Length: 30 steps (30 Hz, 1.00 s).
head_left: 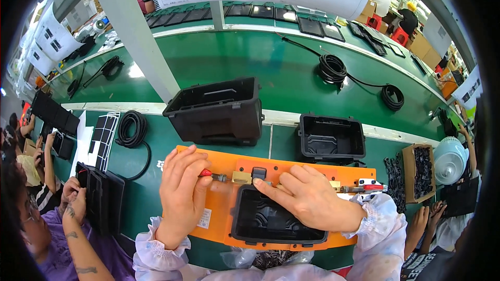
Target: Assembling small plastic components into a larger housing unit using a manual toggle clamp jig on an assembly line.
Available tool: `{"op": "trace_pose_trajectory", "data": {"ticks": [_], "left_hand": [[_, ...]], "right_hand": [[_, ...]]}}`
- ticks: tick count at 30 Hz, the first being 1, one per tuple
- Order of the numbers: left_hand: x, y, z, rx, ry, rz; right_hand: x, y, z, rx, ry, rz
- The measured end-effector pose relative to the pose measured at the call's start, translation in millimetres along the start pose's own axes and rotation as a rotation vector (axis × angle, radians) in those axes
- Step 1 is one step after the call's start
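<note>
An orange fixture plate [221, 205] lies on the green bench in front of me. A black plastic housing [271, 221] sits open in its cut-out. My left hand [179, 187] is closed around the red-handled clamp lever [211, 175] at the plate's left. My right hand [310, 195] rests flat over the housing's far rim, its index finger touching a small black part [259, 173] beside a brass block [240, 177]. A second red clamp [370, 186] shows at the plate's right end.
Two more black housings stand beyond the plate, one tilted [219, 109] and one flat [330, 138]. A coiled black cable [131, 127] lies to the left. A cardboard box of small black parts [421, 169] and a white fan [450, 158] are at the right. Other people work on both sides.
</note>
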State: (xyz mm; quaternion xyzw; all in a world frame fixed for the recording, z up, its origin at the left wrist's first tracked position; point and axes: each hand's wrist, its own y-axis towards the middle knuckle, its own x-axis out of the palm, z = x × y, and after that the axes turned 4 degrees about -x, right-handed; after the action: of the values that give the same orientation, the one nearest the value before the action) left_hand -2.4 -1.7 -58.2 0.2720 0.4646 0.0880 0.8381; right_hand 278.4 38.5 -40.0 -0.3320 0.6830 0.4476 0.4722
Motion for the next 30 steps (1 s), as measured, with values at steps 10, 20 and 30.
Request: {"op": "trace_pose_trajectory", "data": {"ticks": [10,20,30], "left_hand": [[-4,3,12,-0.022,0.022,0.075],[2,2,12,0.054,0.212,0.075],[1,0,14,0.053,0.218,0.143]], "right_hand": [[1,-4,6,0.016,0.004,0.033],[7,-3,1,-0.016,-0.053,0.083],[12,0,-1,-0.015,-0.047,0.176]]}}
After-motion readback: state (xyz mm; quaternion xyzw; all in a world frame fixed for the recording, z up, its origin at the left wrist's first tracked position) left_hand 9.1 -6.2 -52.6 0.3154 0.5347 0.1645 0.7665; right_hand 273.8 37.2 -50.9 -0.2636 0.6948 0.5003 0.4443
